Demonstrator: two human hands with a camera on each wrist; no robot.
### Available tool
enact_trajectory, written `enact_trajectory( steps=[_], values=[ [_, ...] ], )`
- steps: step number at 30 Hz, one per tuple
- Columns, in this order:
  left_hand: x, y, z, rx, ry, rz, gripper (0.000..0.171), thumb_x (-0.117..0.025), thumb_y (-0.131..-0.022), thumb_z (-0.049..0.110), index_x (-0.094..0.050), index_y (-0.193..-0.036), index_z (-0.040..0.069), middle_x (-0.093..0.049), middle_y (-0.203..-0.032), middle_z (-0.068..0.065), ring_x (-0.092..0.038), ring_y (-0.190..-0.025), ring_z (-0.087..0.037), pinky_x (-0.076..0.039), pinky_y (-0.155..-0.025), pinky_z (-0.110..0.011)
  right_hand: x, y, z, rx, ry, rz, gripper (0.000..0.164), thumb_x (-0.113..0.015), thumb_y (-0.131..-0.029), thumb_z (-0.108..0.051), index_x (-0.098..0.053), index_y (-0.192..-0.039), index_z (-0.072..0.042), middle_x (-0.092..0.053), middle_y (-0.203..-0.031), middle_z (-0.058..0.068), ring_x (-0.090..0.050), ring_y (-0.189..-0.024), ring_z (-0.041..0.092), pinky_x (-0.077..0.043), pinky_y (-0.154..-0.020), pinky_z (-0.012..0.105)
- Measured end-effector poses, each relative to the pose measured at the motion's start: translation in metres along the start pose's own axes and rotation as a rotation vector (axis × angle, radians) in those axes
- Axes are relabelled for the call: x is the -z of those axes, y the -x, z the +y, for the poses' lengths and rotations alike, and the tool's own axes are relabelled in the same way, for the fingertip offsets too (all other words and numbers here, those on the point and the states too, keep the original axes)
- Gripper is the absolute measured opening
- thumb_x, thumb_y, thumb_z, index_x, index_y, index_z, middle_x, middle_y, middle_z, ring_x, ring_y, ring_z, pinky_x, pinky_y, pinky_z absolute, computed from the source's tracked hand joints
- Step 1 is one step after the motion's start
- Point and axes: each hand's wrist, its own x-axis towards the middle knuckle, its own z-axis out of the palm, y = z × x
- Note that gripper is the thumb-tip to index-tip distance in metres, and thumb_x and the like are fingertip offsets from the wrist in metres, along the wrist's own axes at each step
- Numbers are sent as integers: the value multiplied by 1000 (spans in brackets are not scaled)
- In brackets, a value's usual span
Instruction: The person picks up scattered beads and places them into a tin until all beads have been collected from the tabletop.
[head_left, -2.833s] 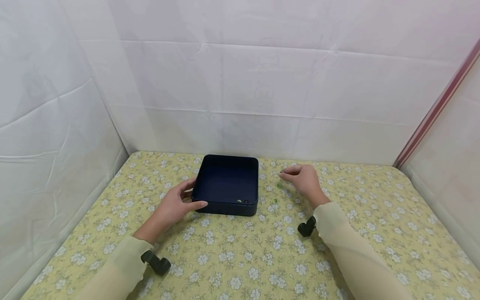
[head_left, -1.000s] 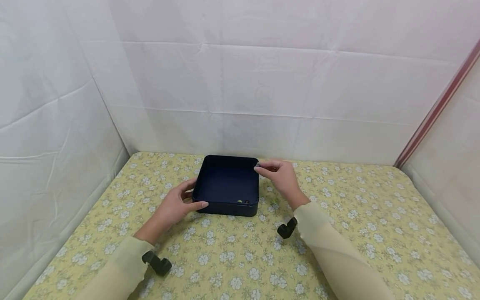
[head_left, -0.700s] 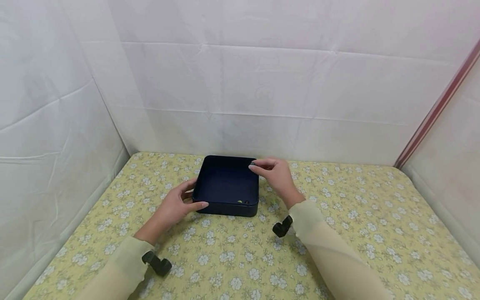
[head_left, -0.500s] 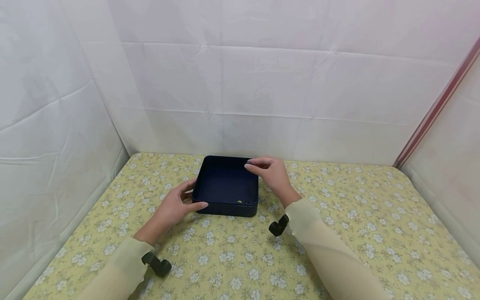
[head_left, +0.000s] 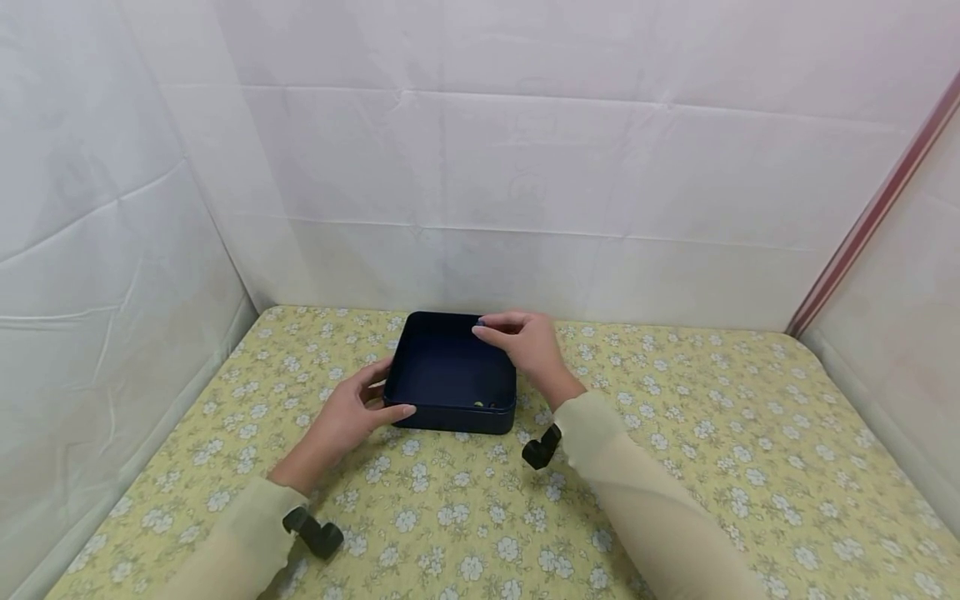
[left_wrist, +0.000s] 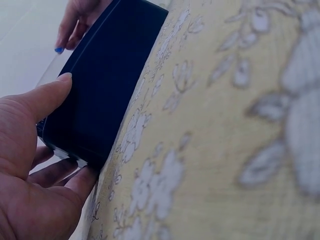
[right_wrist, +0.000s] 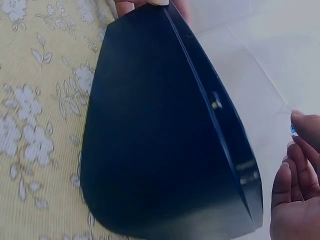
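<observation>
A dark blue square open box (head_left: 450, 362) stands on the flowered cloth. My left hand (head_left: 348, 417) grips its near left corner, the thumb against the front wall and the fingers round the side, as the left wrist view (left_wrist: 35, 165) also shows. Over the box's far right part, my right hand (head_left: 525, 337) pinches a small blue marble (right_wrist: 293, 130) between thumb and finger, above the rim. Inside, at the near right, lie a yellowish marble (head_left: 478, 404) and a dark one, partly hidden by the front wall.
The yellow flowered cloth (head_left: 465, 517) covers the table. White sheeting (head_left: 450, 167) rises behind it and along both sides, with a red strip (head_left: 873, 212) at the right. A black wrist mount (head_left: 542, 448) hangs from the right sleeve, another (head_left: 313, 532) from the left.
From the cloth right of the box, my right hand has moved left over it with the marble. Two small green things on the cloth are now hidden by the right arm. My left hand stays put.
</observation>
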Motion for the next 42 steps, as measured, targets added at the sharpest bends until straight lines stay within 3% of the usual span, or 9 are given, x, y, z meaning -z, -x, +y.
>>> enact_trajectory(
  steps=[7, 27, 35, 42],
  values=[
    [-2, 0, 0, -7, 6, 6, 90, -79, -93, 32, -25, -165, 23, -30, -168, -10, -42, -148, -38, -51, -110, -50, -12, -3, -4, -1, 12, -12, 29, -82, -90, -30, -80, -115, -15, -73, -122, 3, -68, -115, 22, -57, -100, 43],
    [-2, -1, -1, -2, 21, 15, 91, -80, -92, 34, -26, -164, 24, -32, -167, -10, -42, -148, -38, -50, -112, -50, -31, -16, -4, -14, 38, -47, 27, -83, -89, -31, -82, -111, -16, -74, -121, 2, -66, -118, 22, -57, -102, 42],
    [-2, 0, -1, 3, 26, 9, 89, -79, -93, 31, -26, -165, 24, -31, -168, -10, -40, -149, -38, -49, -112, -50, -41, -20, -3, -73, 59, -46, 26, -84, -88, -27, -82, -111, -16, -71, -128, 5, -63, -125, 27, -55, -105, 45],
    [-1, 0, -1, -6, 8, 5, 90, -79, -92, 35, -25, -165, 25, -31, -168, -10, -41, -149, -38, -49, -112, -51, -49, -24, -1, -126, 127, -54, 23, -85, -87, -29, -83, -107, -18, -71, -126, 5, -64, -121, 28, -55, -103, 47]
  ],
)
